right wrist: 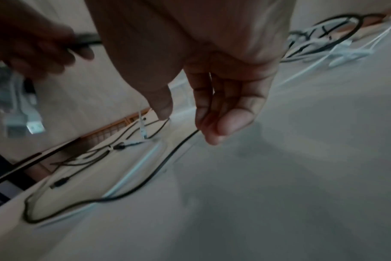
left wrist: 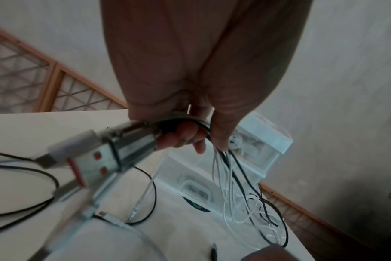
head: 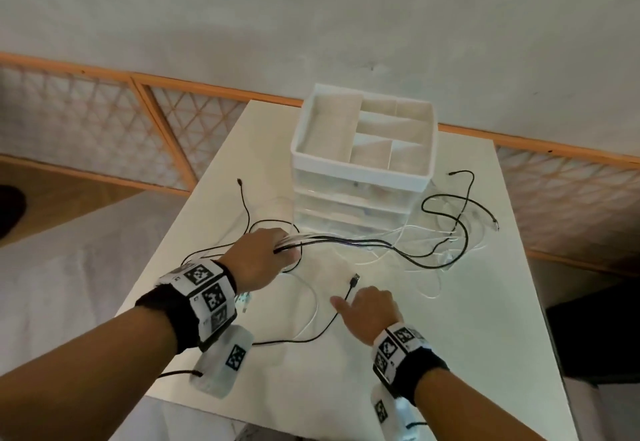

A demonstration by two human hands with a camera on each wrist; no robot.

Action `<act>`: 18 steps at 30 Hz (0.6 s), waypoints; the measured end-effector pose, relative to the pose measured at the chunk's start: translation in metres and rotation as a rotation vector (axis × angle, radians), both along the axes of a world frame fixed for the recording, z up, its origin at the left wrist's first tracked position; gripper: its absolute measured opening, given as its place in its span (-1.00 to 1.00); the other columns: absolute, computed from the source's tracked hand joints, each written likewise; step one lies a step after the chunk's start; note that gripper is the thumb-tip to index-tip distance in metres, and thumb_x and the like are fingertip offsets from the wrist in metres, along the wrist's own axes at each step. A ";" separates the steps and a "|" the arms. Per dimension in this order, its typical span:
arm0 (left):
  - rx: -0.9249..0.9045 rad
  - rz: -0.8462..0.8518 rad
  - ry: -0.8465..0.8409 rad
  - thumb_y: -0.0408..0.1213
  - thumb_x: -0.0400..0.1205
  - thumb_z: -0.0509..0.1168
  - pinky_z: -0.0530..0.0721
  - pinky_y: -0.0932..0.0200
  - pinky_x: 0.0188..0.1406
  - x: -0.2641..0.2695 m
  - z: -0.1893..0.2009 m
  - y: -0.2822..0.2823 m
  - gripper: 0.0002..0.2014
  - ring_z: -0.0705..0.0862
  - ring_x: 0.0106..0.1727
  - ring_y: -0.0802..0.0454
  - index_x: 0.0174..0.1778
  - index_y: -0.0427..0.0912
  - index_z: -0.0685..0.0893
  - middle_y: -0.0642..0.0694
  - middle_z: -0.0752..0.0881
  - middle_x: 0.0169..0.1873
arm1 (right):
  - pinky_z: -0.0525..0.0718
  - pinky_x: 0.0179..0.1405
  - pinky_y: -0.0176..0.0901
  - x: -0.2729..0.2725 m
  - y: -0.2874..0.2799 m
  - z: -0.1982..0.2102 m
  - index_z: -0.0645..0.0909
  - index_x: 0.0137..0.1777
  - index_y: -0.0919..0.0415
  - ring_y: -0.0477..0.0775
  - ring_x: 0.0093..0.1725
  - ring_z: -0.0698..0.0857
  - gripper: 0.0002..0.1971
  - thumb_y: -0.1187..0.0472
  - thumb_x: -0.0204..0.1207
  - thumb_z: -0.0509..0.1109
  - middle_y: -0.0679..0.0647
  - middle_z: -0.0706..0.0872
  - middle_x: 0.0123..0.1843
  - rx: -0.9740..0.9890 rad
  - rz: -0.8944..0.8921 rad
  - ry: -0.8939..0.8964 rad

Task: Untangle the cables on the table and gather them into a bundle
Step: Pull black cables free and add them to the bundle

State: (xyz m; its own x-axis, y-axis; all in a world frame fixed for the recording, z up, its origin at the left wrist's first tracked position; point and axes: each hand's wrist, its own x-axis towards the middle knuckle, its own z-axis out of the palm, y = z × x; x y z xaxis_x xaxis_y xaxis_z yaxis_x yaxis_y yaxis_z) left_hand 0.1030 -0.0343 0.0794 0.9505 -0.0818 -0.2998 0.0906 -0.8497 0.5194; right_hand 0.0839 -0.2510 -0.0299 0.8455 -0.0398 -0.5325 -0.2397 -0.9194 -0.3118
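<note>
My left hand (head: 277,252) grips a bundle of black and white cables (head: 346,241) above the white table (head: 450,336). In the left wrist view the left hand (left wrist: 183,136) has its fingers curled round the strands; USB plugs (left wrist: 89,155) stick out to the left, and the cables (left wrist: 232,176) hang down to the right. They run on into a loose tangle (head: 450,232) right of the drawers. My right hand (head: 360,305) hovers low by a black cable with a USB plug (head: 354,280). In the right wrist view the right hand (right wrist: 190,121) has thumb and fingers apart, a fingertip touching the black cable (right wrist: 159,169).
A white drawer organiser (head: 360,168) with open top compartments stands at the back centre of the table. A black cable end (head: 242,194) lies to its left, and a white loop (head: 313,305) lies between my hands. A wooden lattice rail (head: 156,122) runs behind.
</note>
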 end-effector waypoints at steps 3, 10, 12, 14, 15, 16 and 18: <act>-0.015 0.038 -0.008 -0.10 0.71 0.25 0.34 0.17 -0.44 -0.003 0.008 -0.001 -0.68 0.52 -0.40 0.04 -0.36 -0.07 0.46 0.01 0.54 -0.46 | 0.70 0.14 -0.06 0.001 0.018 -0.012 0.66 0.18 0.19 0.26 0.21 0.73 -0.51 -0.18 0.44 0.41 0.16 0.74 0.19 0.002 -0.095 0.019; -0.367 0.236 0.164 -0.18 0.73 0.27 0.46 0.17 -0.55 0.001 0.015 0.027 -0.70 0.53 -0.54 -0.05 -0.28 -0.26 0.53 -0.13 0.54 -0.52 | 0.64 -0.02 -0.18 0.010 -0.013 0.016 0.68 -0.14 0.16 0.29 0.00 0.79 -0.81 0.11 0.61 0.29 0.21 0.83 -0.08 0.131 -0.092 -0.147; -0.456 0.286 0.169 -0.24 0.72 0.30 0.43 0.22 -0.64 0.005 0.020 0.033 -0.70 0.50 -0.63 0.05 -0.31 -0.27 0.51 -0.13 0.52 -0.55 | 0.64 -0.12 -0.21 0.014 -0.027 0.045 0.75 -0.12 0.08 -0.07 -0.32 0.77 -0.81 0.15 0.66 0.32 -0.07 0.79 -0.37 0.277 -0.039 -0.232; -0.550 0.304 0.177 -0.27 0.72 0.30 0.45 0.21 -0.62 0.009 0.025 0.034 -0.74 0.56 -0.60 0.06 -0.27 -0.28 0.53 -0.13 0.57 -0.51 | 0.50 -0.24 -0.42 0.014 -0.031 0.081 0.80 -0.04 0.01 -0.32 -0.43 0.66 -0.82 0.17 0.68 0.35 -0.36 0.71 -0.43 0.377 0.054 -0.304; -0.600 0.303 0.189 -0.28 0.73 0.29 0.49 0.20 -0.61 0.012 0.029 0.033 -0.78 0.62 -0.54 0.02 -0.21 -0.30 0.56 -0.15 0.63 -0.46 | 0.46 -0.25 -0.53 0.014 -0.027 0.097 0.82 -0.01 0.03 -0.39 -0.38 0.66 -0.82 0.19 0.68 0.37 -0.49 0.68 -0.42 0.401 0.110 -0.342; -0.649 0.291 0.205 -0.30 0.74 0.27 0.57 0.19 -0.59 0.014 0.034 0.030 -0.81 0.69 -0.48 -0.02 -0.15 -0.32 0.58 -0.20 0.69 -0.40 | 0.47 -0.22 -0.55 0.013 -0.020 0.111 0.84 0.01 0.07 -0.41 -0.29 0.67 -0.84 0.20 0.67 0.40 -0.53 0.68 -0.39 0.409 0.176 -0.383; -0.755 0.248 0.226 -0.32 0.75 0.25 0.78 0.12 -0.39 0.019 0.045 0.021 -0.82 0.79 -0.31 -0.15 -0.04 -0.40 0.61 -0.37 0.78 -0.23 | 0.57 -0.08 -0.45 0.010 0.002 0.130 0.86 0.03 0.07 -0.29 -0.16 0.70 -0.86 0.18 0.63 0.45 -0.42 0.78 -0.26 0.381 0.328 -0.419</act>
State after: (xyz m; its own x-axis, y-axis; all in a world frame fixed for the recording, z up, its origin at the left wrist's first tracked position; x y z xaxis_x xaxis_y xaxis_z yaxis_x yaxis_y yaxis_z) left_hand 0.1222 -0.0128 0.1244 0.8906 -0.1339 -0.4345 0.4006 -0.2212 0.8892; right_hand 0.0944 -0.2495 0.1003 0.9207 0.3818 -0.0809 0.2471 -0.7307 -0.6364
